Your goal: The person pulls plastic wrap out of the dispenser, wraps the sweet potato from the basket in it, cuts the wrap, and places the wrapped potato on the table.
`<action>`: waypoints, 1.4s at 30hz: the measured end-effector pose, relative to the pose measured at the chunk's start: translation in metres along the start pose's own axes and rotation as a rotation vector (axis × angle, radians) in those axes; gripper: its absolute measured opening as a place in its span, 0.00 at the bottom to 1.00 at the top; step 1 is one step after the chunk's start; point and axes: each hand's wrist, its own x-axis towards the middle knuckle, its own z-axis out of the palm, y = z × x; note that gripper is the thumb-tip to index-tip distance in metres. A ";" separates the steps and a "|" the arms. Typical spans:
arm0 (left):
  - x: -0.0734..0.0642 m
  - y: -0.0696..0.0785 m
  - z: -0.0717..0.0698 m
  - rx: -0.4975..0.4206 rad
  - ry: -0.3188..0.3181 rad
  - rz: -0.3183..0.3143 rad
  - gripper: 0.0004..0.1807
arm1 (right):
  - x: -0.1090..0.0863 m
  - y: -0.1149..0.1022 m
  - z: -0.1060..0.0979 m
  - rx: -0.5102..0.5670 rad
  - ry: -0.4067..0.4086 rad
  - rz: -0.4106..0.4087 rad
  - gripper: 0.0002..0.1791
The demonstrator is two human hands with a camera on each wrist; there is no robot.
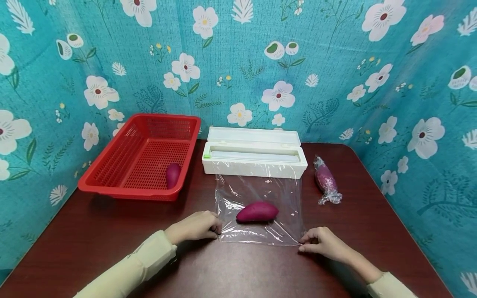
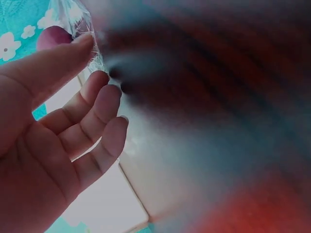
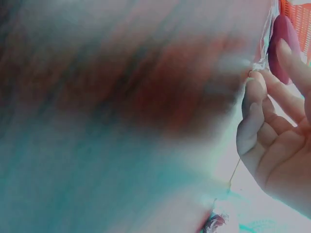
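Observation:
A sheet of cling film (image 1: 231, 229) runs from its box toward the person and lies flat on the table. On it rests a purple sweet potato (image 1: 258, 212), lying crosswise, with bare film around it. At the film's near left corner my left hand (image 1: 199, 226) pinches the edge; its other fingers are loosely bent in the left wrist view. My right hand (image 1: 324, 243) pinches the near right corner between thumb and forefinger. Behind the sweet potato stands the white cling film box (image 1: 255, 169), lid raised, the roll showing inside.
A red plastic basket (image 1: 128, 191) at the back left holds another purple sweet potato (image 1: 173, 175). Right of the box lies a sweet potato wrapped in film (image 1: 326, 178), its ends twisted. A flowered blue curtain (image 1: 231, 82) borders the dark wooden table (image 1: 238, 273).

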 end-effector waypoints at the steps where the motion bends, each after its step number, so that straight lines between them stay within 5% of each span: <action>1: -0.001 0.000 0.000 0.001 0.008 -0.002 0.06 | 0.000 0.001 0.000 -0.010 0.002 -0.015 0.05; 8: 0.000 0.003 0.006 0.035 0.036 -0.037 0.13 | 0.005 0.003 -0.002 -0.126 0.020 -0.011 0.10; 15: 0.000 0.005 0.012 0.046 0.112 -0.038 0.10 | 0.008 0.002 -0.004 -0.252 0.058 -0.128 0.11; 22: -0.003 0.004 0.010 0.058 0.203 -0.008 0.11 | 0.009 0.003 -0.005 -0.255 0.116 -0.184 0.09; 27: -0.004 -0.001 0.009 -0.010 0.247 0.072 0.09 | 0.010 0.005 -0.007 -0.217 0.190 -0.249 0.11; 35: -0.001 -0.004 0.011 -0.067 0.340 0.290 0.07 | 0.010 0.006 -0.012 -0.009 0.177 -0.131 0.05; 38: -0.001 -0.004 0.011 -0.163 0.306 0.268 0.07 | 0.008 0.005 -0.014 0.081 0.124 -0.061 0.03; 42: -0.002 -0.005 0.009 -0.271 0.255 0.148 0.07 | 0.007 0.002 -0.017 0.138 0.079 0.032 0.02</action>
